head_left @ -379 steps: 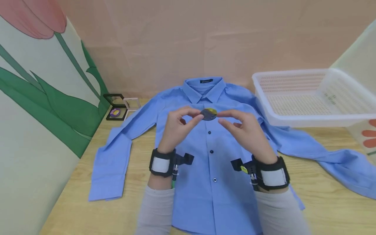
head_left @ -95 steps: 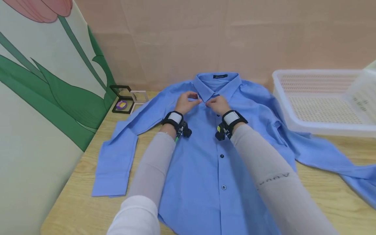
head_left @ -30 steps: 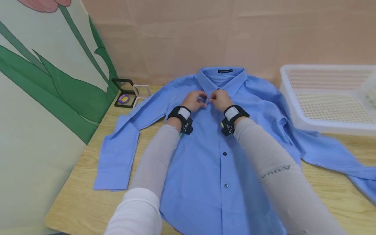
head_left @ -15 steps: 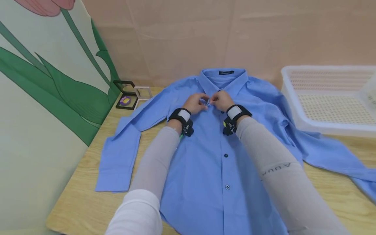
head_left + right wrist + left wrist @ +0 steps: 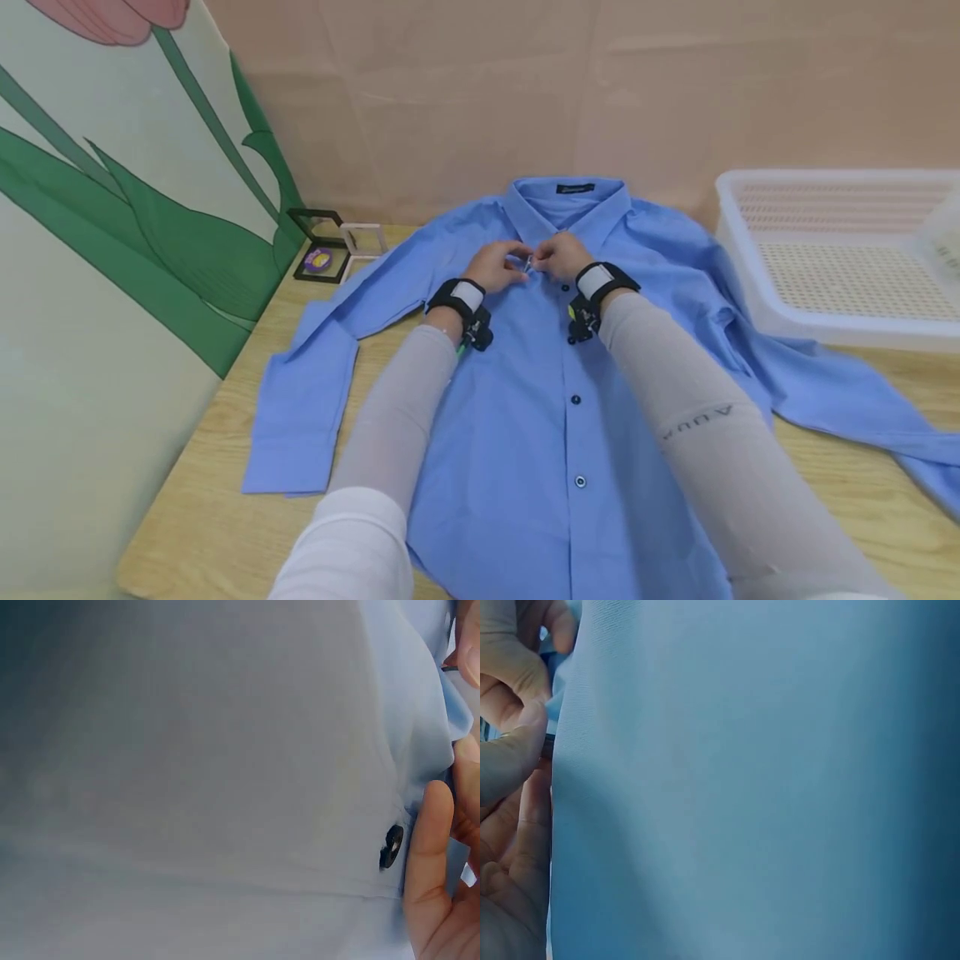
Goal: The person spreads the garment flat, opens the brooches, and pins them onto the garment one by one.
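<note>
A blue button-up shirt [image 5: 510,400] lies face up, its collar toward the back. On the chest just below the collar, my left hand [image 5: 491,267] holds a round pin badge [image 5: 528,263] by its edge, the badge tilted up between the hands. The dark rim of the badge [image 5: 548,746] shows by the thumb in the left wrist view. Right beside it, my right hand [image 5: 562,257] pinches a fold of shirt cloth, which stands up bunched [image 5: 448,712] in the right wrist view. Fingers hide most of the badge. A dark button [image 5: 391,847] sits near the right fingers.
At the back left stand an open black display case [image 5: 315,275] with a purple badge [image 5: 318,260] in it and a pale case [image 5: 365,239]. A white plastic basket [image 5: 840,325] is at the back right, beside the shirt's sleeve. The wooden table [image 5: 202,517] carries everything.
Earlier both hands held the badge raised over the shirt; later they came down to the chest below the collar. Over the last half second the fingers have shifted only slightly.
</note>
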A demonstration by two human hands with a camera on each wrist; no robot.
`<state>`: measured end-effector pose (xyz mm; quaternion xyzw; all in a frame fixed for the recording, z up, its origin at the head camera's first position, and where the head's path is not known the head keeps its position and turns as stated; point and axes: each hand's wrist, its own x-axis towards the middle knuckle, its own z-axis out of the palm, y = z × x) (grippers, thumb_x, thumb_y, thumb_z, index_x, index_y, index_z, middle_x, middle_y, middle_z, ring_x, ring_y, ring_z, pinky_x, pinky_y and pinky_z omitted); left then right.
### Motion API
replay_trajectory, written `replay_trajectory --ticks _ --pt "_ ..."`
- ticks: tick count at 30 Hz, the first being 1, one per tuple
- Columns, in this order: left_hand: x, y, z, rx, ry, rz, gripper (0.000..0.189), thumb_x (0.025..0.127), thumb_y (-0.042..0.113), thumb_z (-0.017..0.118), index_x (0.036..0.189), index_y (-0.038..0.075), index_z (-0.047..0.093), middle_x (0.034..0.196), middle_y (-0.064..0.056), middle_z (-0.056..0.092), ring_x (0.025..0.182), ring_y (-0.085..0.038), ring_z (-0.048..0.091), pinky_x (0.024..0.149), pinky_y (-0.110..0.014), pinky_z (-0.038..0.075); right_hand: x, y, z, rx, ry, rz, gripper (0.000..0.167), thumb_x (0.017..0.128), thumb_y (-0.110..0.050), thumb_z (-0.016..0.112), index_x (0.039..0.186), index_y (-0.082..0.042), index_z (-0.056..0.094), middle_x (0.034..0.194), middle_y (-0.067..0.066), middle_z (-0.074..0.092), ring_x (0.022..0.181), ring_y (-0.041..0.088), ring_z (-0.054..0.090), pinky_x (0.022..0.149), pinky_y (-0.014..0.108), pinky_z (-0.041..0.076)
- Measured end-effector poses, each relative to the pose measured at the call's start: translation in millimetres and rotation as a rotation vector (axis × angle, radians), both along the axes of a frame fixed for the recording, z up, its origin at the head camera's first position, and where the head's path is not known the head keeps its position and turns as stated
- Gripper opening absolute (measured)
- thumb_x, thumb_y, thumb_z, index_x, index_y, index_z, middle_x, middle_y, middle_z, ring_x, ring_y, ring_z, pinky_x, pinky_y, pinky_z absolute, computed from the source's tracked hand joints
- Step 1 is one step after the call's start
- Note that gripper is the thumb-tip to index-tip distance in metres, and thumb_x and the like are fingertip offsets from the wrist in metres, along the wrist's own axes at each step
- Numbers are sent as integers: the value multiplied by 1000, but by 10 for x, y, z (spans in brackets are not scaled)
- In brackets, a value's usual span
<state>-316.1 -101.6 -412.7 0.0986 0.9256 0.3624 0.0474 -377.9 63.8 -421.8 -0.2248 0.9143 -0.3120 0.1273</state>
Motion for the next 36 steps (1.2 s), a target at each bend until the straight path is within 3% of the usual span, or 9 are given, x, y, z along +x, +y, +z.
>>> replay_trajectory --ticks 12,23,36 --pt "-26 6 -22 14 5 28 46 92 12 71 136 12 60 137 -8 62 111 -21 66 97 -29 52 -33 -32 45 29 -12 16 15 96 -6 63 100 5 72 96 16 69 72 18 59 61 25 47" --pt "-61 -2 -49 -2 -3 37 47 91 14 72 136 11 60 136 -7 64 113 -19 67 100 -27 50 -50 -79 8 41 -14 4 16 96 -7 61 94 3 72 70 2 58 64 14 51 59 24 41" --pt "-73 -10 -55 29 -6 59 44 91 15 72 134 11 62 133 -7 66 120 -20 63 103 -31 49 -48 -109 22 49 -32 -48 19 98 -11 62 98 4 73 82 9 64 73 20 53 62 27 41"
